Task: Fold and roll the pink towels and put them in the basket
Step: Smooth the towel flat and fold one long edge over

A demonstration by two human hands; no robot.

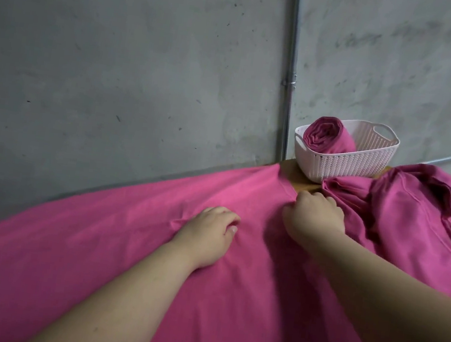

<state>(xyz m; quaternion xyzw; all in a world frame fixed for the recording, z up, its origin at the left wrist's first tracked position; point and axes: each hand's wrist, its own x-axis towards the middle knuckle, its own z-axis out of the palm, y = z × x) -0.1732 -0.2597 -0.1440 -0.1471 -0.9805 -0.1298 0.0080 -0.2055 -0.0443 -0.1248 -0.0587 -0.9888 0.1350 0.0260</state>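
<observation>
Fingers (227, 214) of the left hand (209, 233) are curled down into the spread towel (121, 257), and the cloth puckers into a small ridge just beside the knuckles, so they seem to pinch a fold of it. Fingers (314, 198) of the right hand (313, 221) are bent tight as well, knuckles up, gripping the same towel at its far edge, where the fabric gathers into creases. Both forearms reach in from the lower right and lie across the towel.

That towel covers nearly all of the counter (294, 174), of which only a bare wooden strip shows past the right hand. A crumpled towel (414, 207) lies heaped just right of that hand, touching the spread one. Beyond the strip stands the white basket (363, 163), its near wall against the crumpled heap. One rolled towel (327, 137) sits tilted inside it, the spiral end facing out over the left rim. Behind stands a grey wall (119, 56), with a metal pipe (290, 64) running down its corner.
</observation>
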